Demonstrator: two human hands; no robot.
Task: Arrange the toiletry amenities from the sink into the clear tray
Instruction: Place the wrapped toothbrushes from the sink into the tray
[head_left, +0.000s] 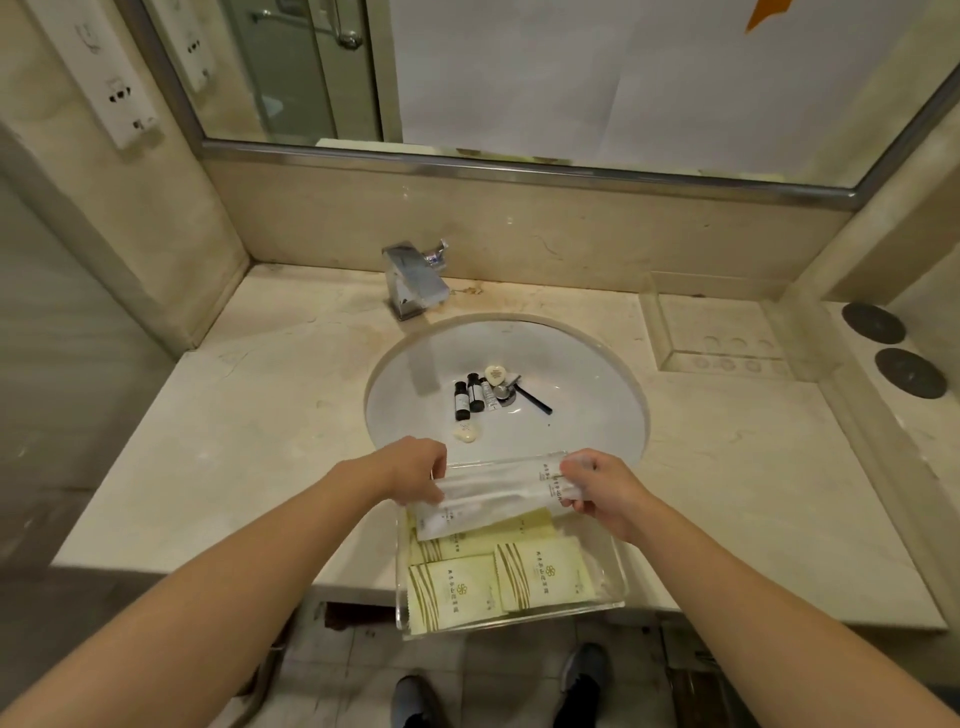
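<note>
Low in the centre of the frame, we see two bare hands over a clear plastic tray that sits at the front edge of the beige marble tabletop, partly overhanging it. The left hand pinches one end of the long white translucent sachets in a narrow grip; the right hand closes its grip on the other end. The sachets lie across the tray's far side, over its contents. Small dark characters run along them, too blurred for us to read.

Inside the tray lie pale yellow-green flat packets with striped edges, a flower emblem and a vertical line of characters, also illegible.

Just above, mid-frame, the round white sink basin holds two small black bottles with pale labels side by side, a small white tube touching them, a cream oval lidded container, a black comb beside the drain, and a cream wrapped soap nearer the hands.

A square chrome tap stands behind the basin, upper centre-left. A second clear tray rests at right.
</note>
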